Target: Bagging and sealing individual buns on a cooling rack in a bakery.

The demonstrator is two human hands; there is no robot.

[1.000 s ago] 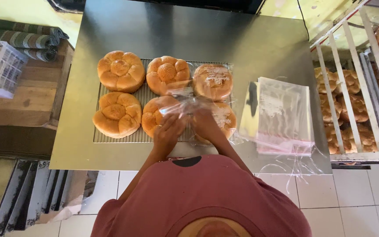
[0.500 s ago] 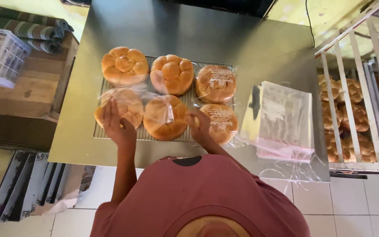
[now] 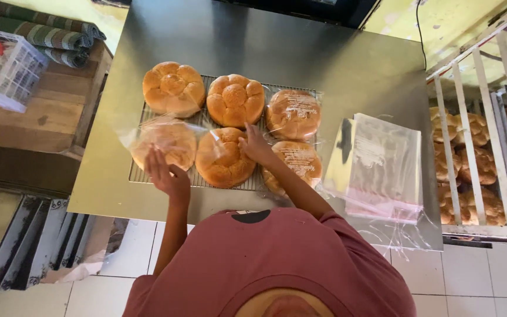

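I read this as the middle of a bagging round. Six round buns sit in two rows on the wire rack (image 3: 138,174), which lies on the steel tabletop (image 3: 300,53). Three are already wrapped and three are bare.

My left hand (image 3: 168,173) is at the 7 o'clock corner of the rack. Its grip is open, with fingers spread and laid flat against the near edge of the bagged bun (image 3: 168,141). The loose film of that bag fans out towards 10 o'clock.

My right hand (image 3: 256,145) rests on the 2 o'clock shoulder of the bare bun (image 3: 221,161) in the middle of the near row. It sits just beside the wrapped bun (image 3: 300,161) at 4 o'clock. Its fingers are curled, but I cannot tell whether they pinch anything (the knuckles hide the tips).

A second wrapped bun (image 3: 293,113) lies at 2 o'clock in the far row, with two bare buns (image 3: 173,88) (image 3: 235,100) to its left. The stack of clear bags (image 3: 382,164) lies at 3 o'clock, well apart from both hands.

In my judgement, the step in hand is settling the left bun inside its bag. A next move on the bare middle bun would call for a fresh bag from that stack, held open at the mouth. It would also need a soft hold so the crust isn't dented.
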